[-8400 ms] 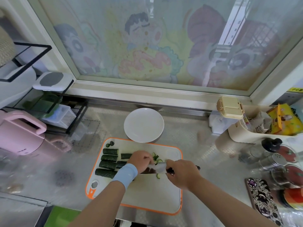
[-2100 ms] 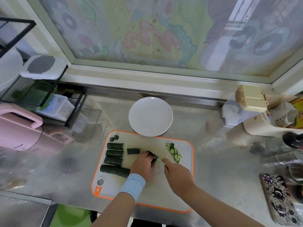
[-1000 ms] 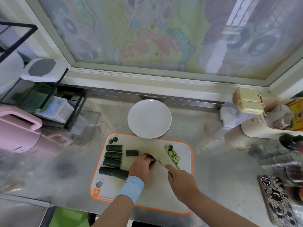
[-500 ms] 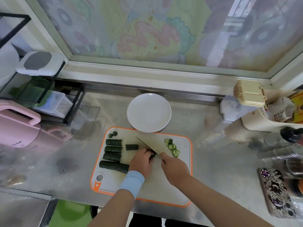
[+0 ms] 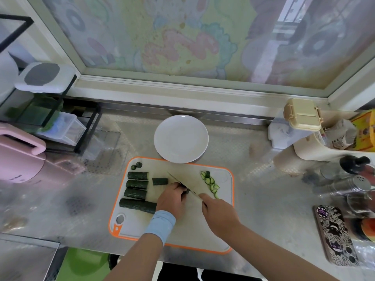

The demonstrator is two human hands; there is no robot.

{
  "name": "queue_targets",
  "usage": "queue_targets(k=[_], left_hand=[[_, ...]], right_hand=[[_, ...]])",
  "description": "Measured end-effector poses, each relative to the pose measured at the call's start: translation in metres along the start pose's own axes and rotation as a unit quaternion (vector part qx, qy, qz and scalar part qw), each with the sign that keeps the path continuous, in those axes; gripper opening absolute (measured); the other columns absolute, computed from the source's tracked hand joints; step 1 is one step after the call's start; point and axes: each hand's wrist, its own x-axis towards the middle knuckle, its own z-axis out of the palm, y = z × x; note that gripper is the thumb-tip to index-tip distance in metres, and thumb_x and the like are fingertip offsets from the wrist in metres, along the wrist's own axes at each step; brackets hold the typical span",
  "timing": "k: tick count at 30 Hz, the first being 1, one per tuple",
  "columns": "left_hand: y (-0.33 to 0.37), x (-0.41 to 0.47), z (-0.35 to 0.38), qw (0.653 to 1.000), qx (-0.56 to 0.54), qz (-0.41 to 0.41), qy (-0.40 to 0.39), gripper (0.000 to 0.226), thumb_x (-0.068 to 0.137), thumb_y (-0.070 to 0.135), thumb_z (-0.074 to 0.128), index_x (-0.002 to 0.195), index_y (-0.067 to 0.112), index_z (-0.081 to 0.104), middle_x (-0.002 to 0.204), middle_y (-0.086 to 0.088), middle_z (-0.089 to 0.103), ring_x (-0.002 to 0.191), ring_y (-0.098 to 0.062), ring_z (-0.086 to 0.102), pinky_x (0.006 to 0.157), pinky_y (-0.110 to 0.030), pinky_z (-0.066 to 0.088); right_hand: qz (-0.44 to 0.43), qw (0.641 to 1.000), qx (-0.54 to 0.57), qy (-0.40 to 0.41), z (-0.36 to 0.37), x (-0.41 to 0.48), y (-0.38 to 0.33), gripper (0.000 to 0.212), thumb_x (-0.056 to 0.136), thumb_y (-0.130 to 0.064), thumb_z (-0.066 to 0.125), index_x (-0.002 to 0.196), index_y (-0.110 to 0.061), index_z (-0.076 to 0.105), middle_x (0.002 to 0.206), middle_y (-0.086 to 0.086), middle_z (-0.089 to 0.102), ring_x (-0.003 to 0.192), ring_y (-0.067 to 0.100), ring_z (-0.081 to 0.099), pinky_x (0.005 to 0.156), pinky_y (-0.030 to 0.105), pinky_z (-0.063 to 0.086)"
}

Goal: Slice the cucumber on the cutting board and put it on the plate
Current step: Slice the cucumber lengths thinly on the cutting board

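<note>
L hand (image 5: 171,197) curled onto cucumber piece (image 5: 186,192), prob. firm but slick, so pin by skin; R hand (image 5: 219,213) clamped on knife (image 5: 178,181).

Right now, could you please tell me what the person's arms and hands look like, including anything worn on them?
Both forearms are bare, with no sleeves in view. A light blue wristband, soft and wide, wraps the wrist just behind the left hand. The right hand and its wrist show no band, glove, watch or ring that I can make out.
</note>
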Motion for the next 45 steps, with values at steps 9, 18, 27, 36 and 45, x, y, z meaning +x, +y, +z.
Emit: queue_targets(k=[9, 18, 27, 36, 45], left_hand=[[0.004, -0.005, -0.002, 1.000, 0.000, 0.007, 0.014, 0.015, 0.087, 0.016, 0.061, 0.098, 0.016, 0.071, 0.099, -0.002, 0.065, 0.088, -0.023, 0.057, 0.068, -0.032, 0.052], [0.005, -0.006, -0.004, 1.000, -0.007, -0.019, 0.002, 0.017, 0.091, 0.021, 0.055, 0.098, 0.015, 0.070, 0.101, -0.001, 0.064, 0.091, -0.021, 0.057, 0.072, -0.028, 0.048], [0.005, -0.005, -0.005, 1.000, -0.002, -0.016, 0.002, 0.016, 0.090, 0.019, 0.057, 0.097, 0.016, 0.070, 0.099, -0.001, 0.065, 0.092, -0.020, 0.057, 0.073, -0.025, 0.046], [0.005, -0.005, -0.006, 1.000, -0.001, -0.013, -0.004, 0.016, 0.090, 0.021, 0.056, 0.097, 0.018, 0.070, 0.101, 0.001, 0.064, 0.093, -0.018, 0.056, 0.072, -0.024, 0.046], [0.005, -0.006, -0.007, 1.000, -0.006, -0.017, 0.001, 0.016, 0.091, 0.021, 0.056, 0.098, 0.014, 0.069, 0.101, -0.002, 0.063, 0.094, -0.022, 0.055, 0.073, -0.027, 0.044]], right_hand=[[0.008, 1.000, 0.012, -0.004, 0.005, 0.019, -0.008, 0.032, 0.103, -0.028, 0.029, 0.129, -0.032, 0.046, 0.079, 0.001, 0.058, 0.072, 0.026, 0.057, 0.059, 0.031, 0.038], [0.002, 1.000, 0.011, -0.002, 0.006, 0.014, -0.015, 0.038, 0.104, -0.026, 0.028, 0.139, -0.033, 0.042, 0.083, 0.000, 0.059, 0.079, 0.025, 0.060, 0.069, 0.036, 0.049], [0.001, 1.000, -0.002, 0.001, 0.000, -0.001, -0.002, 0.036, 0.104, -0.028, 0.028, 0.136, -0.034, 0.043, 0.083, 0.000, 0.061, 0.075, 0.022, 0.059, 0.064, 0.035, 0.049], [0.009, 1.000, 0.011, -0.012, 0.006, 0.013, -0.009, 0.035, 0.104, -0.026, 0.027, 0.134, -0.031, 0.045, 0.082, 0.002, 0.061, 0.076, 0.027, 0.060, 0.062, 0.032, 0.043], [0.004, 1.000, 0.015, -0.001, 0.007, 0.020, -0.019, 0.035, 0.104, -0.028, 0.028, 0.134, -0.032, 0.045, 0.077, -0.003, 0.054, 0.073, 0.024, 0.057, 0.063, 0.034, 0.046]])
